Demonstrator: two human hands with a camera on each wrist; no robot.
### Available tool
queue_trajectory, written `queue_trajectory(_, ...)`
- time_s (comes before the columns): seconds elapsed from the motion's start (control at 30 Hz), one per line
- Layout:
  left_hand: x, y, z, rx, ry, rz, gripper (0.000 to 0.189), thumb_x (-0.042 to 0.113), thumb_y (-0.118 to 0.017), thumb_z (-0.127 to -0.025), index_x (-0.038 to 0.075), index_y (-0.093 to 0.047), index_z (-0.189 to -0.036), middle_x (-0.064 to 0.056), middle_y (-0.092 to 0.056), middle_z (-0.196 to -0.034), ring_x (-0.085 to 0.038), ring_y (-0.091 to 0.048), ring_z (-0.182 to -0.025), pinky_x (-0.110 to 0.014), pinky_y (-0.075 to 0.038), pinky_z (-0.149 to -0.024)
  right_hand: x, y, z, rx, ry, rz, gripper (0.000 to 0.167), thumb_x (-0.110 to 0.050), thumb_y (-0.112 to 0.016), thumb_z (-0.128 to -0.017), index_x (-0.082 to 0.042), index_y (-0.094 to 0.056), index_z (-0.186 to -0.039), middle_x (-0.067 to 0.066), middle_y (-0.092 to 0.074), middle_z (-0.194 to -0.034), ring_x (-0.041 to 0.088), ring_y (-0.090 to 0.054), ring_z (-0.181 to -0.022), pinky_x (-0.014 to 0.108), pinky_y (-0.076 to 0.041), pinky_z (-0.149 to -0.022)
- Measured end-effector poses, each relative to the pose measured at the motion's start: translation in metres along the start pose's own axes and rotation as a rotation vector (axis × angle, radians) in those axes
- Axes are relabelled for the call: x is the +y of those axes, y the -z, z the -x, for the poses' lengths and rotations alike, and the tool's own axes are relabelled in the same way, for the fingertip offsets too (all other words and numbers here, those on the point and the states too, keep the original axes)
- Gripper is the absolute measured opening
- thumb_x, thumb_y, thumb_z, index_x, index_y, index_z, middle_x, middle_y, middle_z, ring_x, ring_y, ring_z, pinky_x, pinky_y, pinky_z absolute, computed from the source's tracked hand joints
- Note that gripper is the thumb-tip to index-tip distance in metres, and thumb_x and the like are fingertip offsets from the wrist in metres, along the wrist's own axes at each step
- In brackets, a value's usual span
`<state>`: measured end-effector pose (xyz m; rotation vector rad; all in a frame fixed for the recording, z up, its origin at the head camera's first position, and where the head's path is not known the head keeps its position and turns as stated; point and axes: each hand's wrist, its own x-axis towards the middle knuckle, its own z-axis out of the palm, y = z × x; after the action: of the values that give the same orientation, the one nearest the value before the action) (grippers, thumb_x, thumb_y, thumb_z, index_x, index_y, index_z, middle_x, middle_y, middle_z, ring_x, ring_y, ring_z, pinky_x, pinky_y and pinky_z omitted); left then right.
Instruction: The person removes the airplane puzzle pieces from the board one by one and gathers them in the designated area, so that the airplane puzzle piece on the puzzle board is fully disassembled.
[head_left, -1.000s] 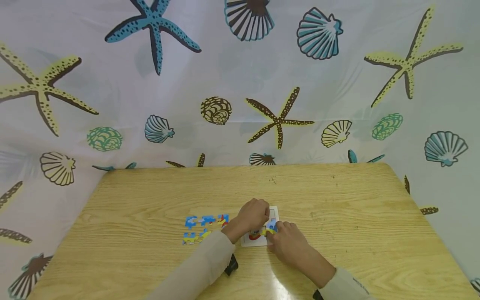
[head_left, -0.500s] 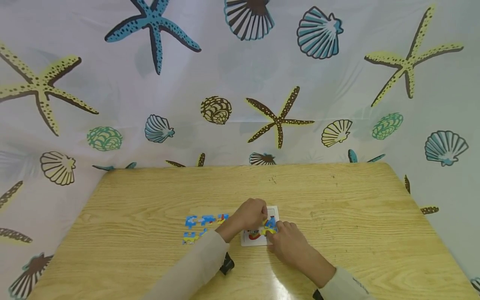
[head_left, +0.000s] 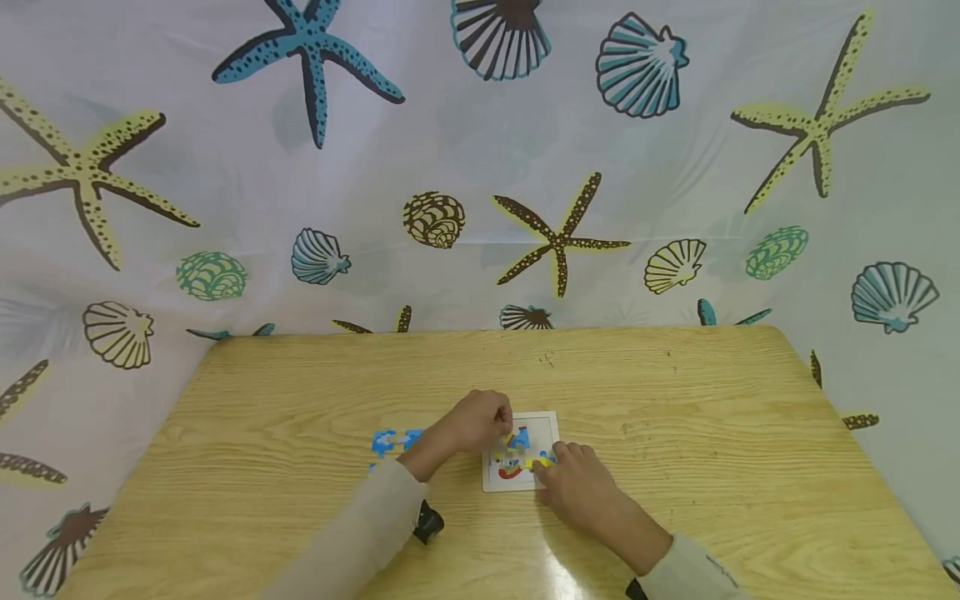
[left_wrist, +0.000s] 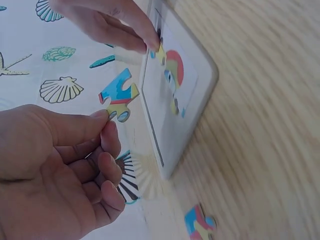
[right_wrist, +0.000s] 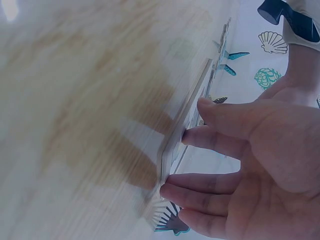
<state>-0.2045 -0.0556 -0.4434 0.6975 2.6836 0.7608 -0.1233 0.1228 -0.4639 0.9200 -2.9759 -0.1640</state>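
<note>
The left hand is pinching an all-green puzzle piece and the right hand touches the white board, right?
Not all green: the left wrist view shows the puzzle piece blue, yellow and red. The left hand does pinch it, and the right hand does touch the white board.

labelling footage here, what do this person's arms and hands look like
The left hand and right hand wear no gloves. The left sleeve and right sleeve are long and pale beige. A black device is at the left wrist; part of another black item shows by the right cuff. The right sleeve has a dark marking, too small to read.
</note>
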Motion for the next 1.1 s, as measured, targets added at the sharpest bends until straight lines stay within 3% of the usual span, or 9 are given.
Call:
queue_trajectory(0.6,-0.044,0.022,0.028,-0.082,-0.017,0.045,0.013,0.004,-0.058,-0.089,0.007,-0.063,-0.078,-0.001,-0.06,-0.077,-0.01,-0.048,-0.063,-0.024,-0.042,-0.06,0.0,0.001,-0.001,-0.016,-0.009,-0.065,0.03,-0.032,-0.062,-0.089,-0.012,-0.069,-0.11,0.015,-0.065,-0.101,0.027,-0.061,-0.095,0.042,-0.049,-0.085)
queue_trajectory(1.1,-0.059,0.031,0.046,-0.153,-0.028,0.064,0.012,0.004,-0.058,-0.089,0.005,-0.064,-0.078,-0.001,-0.058,-0.07,-0.008,-0.044,-0.058,-0.021,-0.04,-0.054,0.0,0.001,-0.001,-0.013,-0.014,-0.051,0.031,-0.033,-0.061,-0.089,-0.012,-0.07,-0.111,0.016,-0.066,-0.105,0.028,-0.061,-0.1,0.043,-0.049,-0.087)
